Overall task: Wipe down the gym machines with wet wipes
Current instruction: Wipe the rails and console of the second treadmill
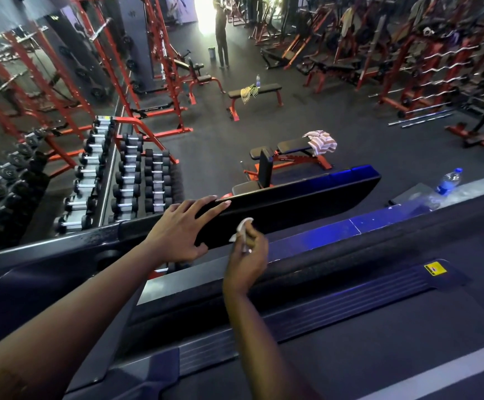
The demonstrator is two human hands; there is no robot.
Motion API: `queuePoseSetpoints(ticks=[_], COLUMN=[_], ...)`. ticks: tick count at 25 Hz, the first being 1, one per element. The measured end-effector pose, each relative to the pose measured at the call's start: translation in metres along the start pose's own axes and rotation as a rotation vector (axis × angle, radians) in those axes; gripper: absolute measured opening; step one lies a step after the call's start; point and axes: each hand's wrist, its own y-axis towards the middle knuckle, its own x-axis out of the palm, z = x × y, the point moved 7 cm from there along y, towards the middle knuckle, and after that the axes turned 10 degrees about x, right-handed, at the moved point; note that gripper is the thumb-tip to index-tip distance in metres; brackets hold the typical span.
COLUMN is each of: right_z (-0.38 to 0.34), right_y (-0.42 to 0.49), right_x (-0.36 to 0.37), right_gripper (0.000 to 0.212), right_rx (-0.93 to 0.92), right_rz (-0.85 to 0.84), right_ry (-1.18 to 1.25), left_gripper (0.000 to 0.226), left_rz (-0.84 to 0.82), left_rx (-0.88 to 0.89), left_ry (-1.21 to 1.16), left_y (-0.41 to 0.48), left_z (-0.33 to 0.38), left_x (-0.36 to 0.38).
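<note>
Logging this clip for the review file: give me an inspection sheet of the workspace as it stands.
Surface: black console panel of a treadmill, blue reflections on it.
Job's things: white wipe against the panel's face.
Clutter: water bottle on the ledge at right.
Grippers: left hand rests on the panel's top edge; right hand grips the wipe.
Cables: nothing seen.
Surroundings: dumbbell rack, bench with towel, person far off.

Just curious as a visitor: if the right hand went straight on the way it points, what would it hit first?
Most likely the black console panel: the right hand points at its face, and the wet wipe in it seems to touch the panel.
</note>
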Motion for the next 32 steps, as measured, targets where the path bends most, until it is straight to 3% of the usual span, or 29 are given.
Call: queuePoseSetpoints(ticks=[4,5,9,13,16,19,22,28,32], right_z=[-0.015,-0.016,-0.009,-0.011,-0.026,-0.03,-0.035,-0.06,-0.06], right_y=[-0.022,-0.009,0.084,0.106,0.055,0.002,0.002,0.12,0.141], right_x=[0.004,-0.006,-0.065,-0.061,-0.033,-0.004,-0.003,-0.081,-0.08], right_gripper=[0.026,0.026,0.03,0.031,0.029,0.029,0.032,0.034,0.036], right_rx=[-0.163,-0.159,0.006,0.066,-0.067,-0.167,-0.201,-0.064,-0.059], right_rz=[-0.254,-0.222,0.163,0.173,0.117,-0.056,-0.159,0.163,0.193], right_ry=[-0.08,-0.086,-0.023,-0.03,-0.11,-0.128,-0.142,-0.119,-0.193], left_gripper=[0.093,0.094,0.093,0.091,0.09,0.09,0.09,0.081,0.079], left_rz=[0.002,0.001,0.014,0.013,0.012,0.003,-0.004,0.013,0.061], left_rx=[-0.003,-0.003,-0.007,-0.015,-0.029,-0.033,-0.04,-0.077,-0.04], left_ry=[-0.005,-0.003,0.002,-0.005,-0.006,-0.014,-0.031,-0.145,-0.198], left_y=[0.0,0.0,-0.001,-0.001,-0.001,-0.002,-0.001,0.016,0.067], left_z=[0.0,0.0,0.0,0.001,0.001,0.002,0.002,0.001,0.015], left_x=[-0.001,-0.001,-0.002,-0.002,-0.002,-0.003,-0.004,-0.008,-0.014])
